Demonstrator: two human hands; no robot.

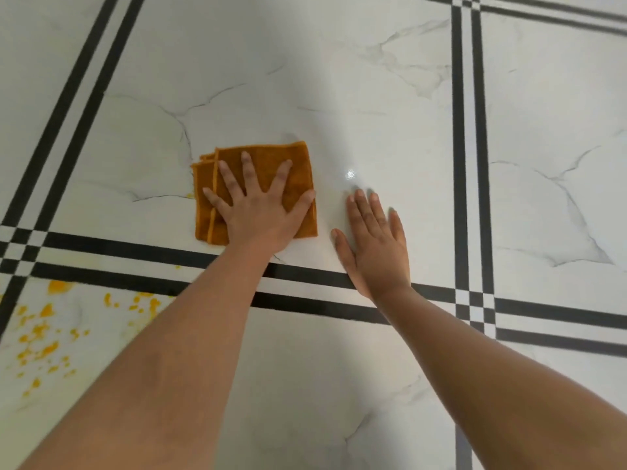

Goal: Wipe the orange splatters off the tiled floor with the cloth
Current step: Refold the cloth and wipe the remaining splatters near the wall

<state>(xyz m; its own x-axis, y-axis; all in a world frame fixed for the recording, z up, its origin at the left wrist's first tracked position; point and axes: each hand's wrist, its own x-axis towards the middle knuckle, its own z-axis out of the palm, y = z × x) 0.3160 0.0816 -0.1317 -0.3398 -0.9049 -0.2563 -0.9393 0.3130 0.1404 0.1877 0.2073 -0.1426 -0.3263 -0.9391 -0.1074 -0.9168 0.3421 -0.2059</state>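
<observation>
A folded orange-brown cloth [295, 164] lies flat on the white marble-look tiled floor [339, 79], just beyond a double black band. My left hand [261, 215] presses on the cloth with fingers spread and straight. My right hand [373, 242] rests flat on the bare tile just right of the cloth, fingers together, touching nothing else. Orange splatters [44, 334] dot the tile at the lower left, on the near side of the black band, well away from the cloth. A tiny orange fleck [190, 195] sits at the cloth's left edge.
Double black bands [339, 290] cross the floor from left to right under my forearms. More double bands [470, 130] run away from me at the right and diagonally at the upper left. A faint yellowish smear lies along the band at the left.
</observation>
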